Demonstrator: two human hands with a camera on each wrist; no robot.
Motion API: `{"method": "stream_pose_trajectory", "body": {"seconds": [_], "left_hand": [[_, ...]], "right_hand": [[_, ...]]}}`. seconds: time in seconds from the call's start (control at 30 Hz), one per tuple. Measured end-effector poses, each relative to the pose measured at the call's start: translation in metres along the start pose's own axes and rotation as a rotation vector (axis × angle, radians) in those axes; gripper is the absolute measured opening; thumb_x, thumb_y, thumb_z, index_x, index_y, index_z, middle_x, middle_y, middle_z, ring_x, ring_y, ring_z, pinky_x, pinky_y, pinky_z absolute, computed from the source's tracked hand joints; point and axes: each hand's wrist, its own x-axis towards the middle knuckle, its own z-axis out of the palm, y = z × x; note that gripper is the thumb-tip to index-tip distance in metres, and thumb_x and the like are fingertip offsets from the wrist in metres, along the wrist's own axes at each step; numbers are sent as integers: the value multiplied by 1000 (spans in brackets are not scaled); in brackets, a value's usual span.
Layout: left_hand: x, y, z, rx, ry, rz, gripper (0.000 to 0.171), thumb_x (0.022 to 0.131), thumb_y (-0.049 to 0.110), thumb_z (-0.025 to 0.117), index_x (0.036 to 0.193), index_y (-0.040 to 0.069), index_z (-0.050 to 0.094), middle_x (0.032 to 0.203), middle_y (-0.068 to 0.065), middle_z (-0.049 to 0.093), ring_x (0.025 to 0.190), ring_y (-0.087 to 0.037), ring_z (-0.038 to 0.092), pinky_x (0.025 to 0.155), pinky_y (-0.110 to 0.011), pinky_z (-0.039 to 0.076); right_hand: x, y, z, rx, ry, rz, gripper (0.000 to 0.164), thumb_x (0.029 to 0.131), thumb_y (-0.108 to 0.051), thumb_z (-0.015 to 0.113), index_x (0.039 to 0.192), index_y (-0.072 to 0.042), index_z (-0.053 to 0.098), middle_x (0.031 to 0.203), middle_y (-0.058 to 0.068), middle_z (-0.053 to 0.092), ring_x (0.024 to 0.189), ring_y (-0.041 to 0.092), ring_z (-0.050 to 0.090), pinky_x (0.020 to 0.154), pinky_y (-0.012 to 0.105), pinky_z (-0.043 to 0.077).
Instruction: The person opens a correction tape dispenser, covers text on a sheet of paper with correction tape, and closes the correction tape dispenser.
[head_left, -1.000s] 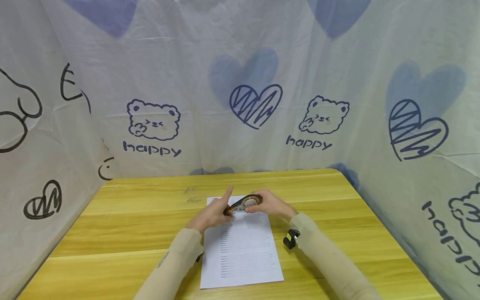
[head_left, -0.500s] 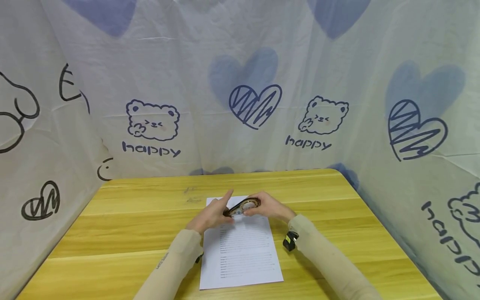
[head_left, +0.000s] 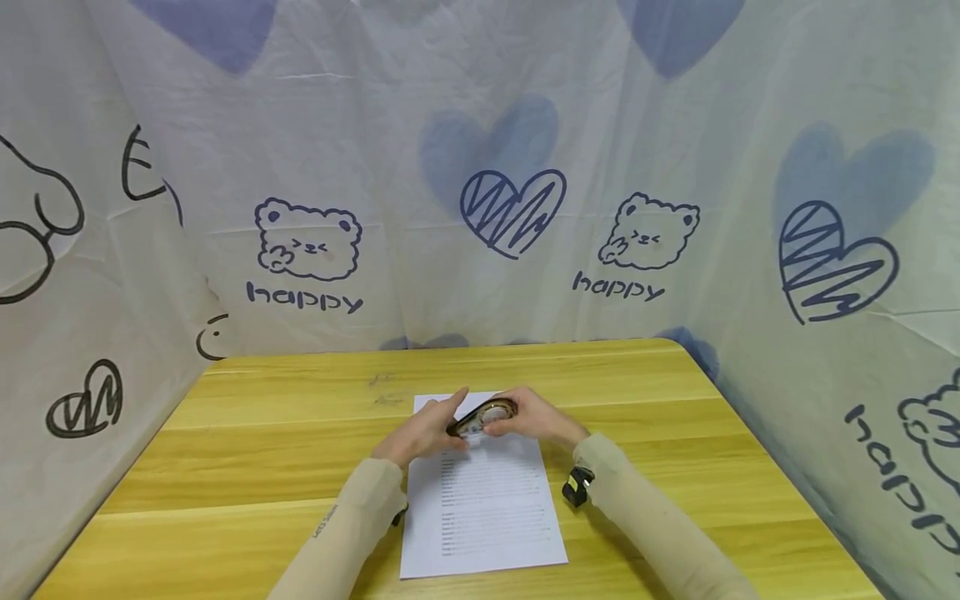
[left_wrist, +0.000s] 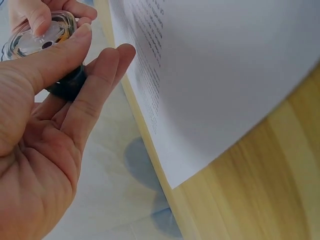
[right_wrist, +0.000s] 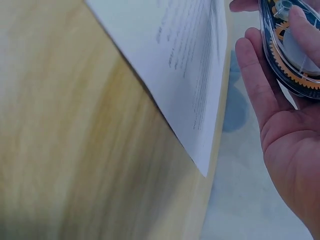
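A correction tape (head_left: pixel 492 414) with a clear case is held above the upper part of a printed sheet of paper (head_left: pixel 491 500). Its orange gear wheel shows through the case of the correction tape (right_wrist: pixel 286 57) in the right wrist view. My right hand (head_left: pixel 536 417) grips the wide, round end, thumb on the clear face. At the narrow, dark end, my left hand (head_left: pixel 423 431) pinches the correction tape between thumb and fingers; the left fingers (left_wrist: pixel 95 95) partly hide that end in the left wrist view. The tip is hidden.
The sheet lies flat on a yellow wood-grain table (head_left: pixel 285 467), whose far edge meets a pale curtain (head_left: pixel 420 275) with hearts and bears. Curtains also stand at both sides. A small black device (head_left: pixel 577 486) sits at the right wrist.
Both hands keep their hold. The right hand and the correction tape's wide end have shifted slightly left and down towards the sheet, and the left thumb has dropped a little.
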Motion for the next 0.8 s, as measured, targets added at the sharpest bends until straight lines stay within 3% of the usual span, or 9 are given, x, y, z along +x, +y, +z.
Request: {"method": "stream_pose_trajectory", "body": {"seconds": [0.1,0.2,0.3,0.4,0.5,0.6,0.8], "left_hand": [[1,-2,0,-22,5,9,86,84,16,79,154,6,30,110,-18,70,110,-29,62,96,-45,50],[2,-6,1,-91,19,16,72,84,14,78,146,3,44,111,-17,71,104,-26,68,90,-42,54],[3,-10,1,-139,45,-5,43,84,16,79,122,5,64,102,-10,74,90,-19,70,78,-34,56],[1,-11,0,-173,45,-33,20,84,22,79,95,6,73,81,-6,74,70,-15,69,64,-30,57],[-1,-12,-2,-224,14,-65,21,85,25,77,83,4,74,65,-6,69,55,-16,66,56,-32,58],[-4,-13,-3,-271,-12,-77,24,87,25,76,83,1,74,61,-7,67,50,-18,65,54,-37,59],[-6,-14,-5,-277,-14,-36,24,87,24,75,83,0,74,59,-6,66,48,-18,64,53,-39,59]], "right_hand": [[1,0,0,-4,6,5,30,85,-23,78,112,-11,71,99,3,72,86,14,65,78,30,55],[1,0,0,0,18,7,29,85,-23,78,111,-11,71,98,4,72,86,14,65,77,30,55],[2,-1,-1,-5,29,1,29,85,-23,79,109,-11,71,97,4,72,85,14,64,76,29,55],[1,-1,-1,-14,35,6,29,85,-25,78,109,-11,71,96,3,72,84,13,65,76,29,55],[1,-1,-1,-12,33,16,30,85,-25,78,110,-10,70,96,3,72,84,14,65,75,29,55],[1,-1,-1,-13,35,18,30,85,-26,78,110,-11,70,96,3,71,84,14,65,75,29,54],[1,-4,1,-27,46,0,29,86,-24,78,110,-10,70,96,3,71,83,14,64,75,29,54]]}}
